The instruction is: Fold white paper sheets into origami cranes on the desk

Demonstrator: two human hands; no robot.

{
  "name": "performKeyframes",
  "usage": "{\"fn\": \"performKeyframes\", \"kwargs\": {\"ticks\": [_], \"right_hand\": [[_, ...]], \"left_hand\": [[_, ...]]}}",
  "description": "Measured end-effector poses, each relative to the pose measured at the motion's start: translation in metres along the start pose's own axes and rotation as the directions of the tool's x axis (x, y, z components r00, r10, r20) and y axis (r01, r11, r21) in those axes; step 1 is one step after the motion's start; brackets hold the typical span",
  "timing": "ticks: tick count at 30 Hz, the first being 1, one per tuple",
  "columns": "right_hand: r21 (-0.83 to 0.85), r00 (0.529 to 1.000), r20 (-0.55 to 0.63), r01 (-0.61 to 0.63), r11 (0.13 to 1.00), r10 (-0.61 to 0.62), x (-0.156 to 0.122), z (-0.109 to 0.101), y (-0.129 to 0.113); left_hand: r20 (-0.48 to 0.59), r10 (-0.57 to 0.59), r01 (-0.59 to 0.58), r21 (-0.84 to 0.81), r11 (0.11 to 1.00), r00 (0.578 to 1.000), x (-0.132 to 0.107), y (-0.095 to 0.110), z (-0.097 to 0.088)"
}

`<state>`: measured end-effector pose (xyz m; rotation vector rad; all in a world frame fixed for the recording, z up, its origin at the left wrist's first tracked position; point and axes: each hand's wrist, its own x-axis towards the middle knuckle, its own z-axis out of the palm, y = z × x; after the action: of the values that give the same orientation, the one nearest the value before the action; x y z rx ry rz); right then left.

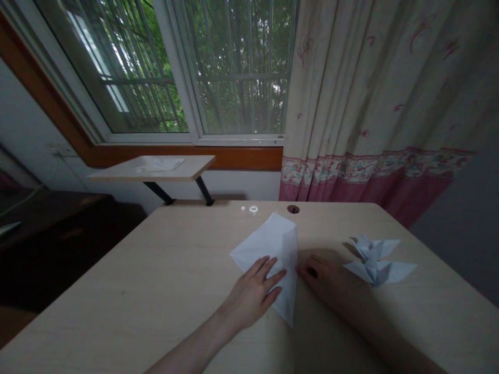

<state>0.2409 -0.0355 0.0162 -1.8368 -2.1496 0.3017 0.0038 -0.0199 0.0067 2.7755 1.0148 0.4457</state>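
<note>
Left hand lies flat, fingers spread, on the folded paper; right hand, open, touches its right edge, which runs toward the near edge of the counter

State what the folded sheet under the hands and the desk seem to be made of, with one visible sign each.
Folded sheet: thin white paper, matte; it holds sharp creases. Desk: probably pale wood-look laminate, smooth; faint grain, slight sheen.
</note>
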Motion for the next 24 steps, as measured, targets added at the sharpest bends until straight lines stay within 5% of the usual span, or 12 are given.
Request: {"fn": "performKeyframes", "kwargs": {"ticks": [15,24], "right_hand": [[0.032,0.998,0.043,0.034,0.999,-0.036,0.000,-0.001,-0.001],[0.036,0.984,0.114,0.130,0.991,-0.134,-0.006,-0.025,-0.021]], "left_hand": [[0.009,-0.018,0.018,-0.020,1.000,1.000,0.002,0.001,-0.002],[0.000,-0.019,0.019,-0.037,0.999,1.000,0.002,0.001,-0.002]]}}
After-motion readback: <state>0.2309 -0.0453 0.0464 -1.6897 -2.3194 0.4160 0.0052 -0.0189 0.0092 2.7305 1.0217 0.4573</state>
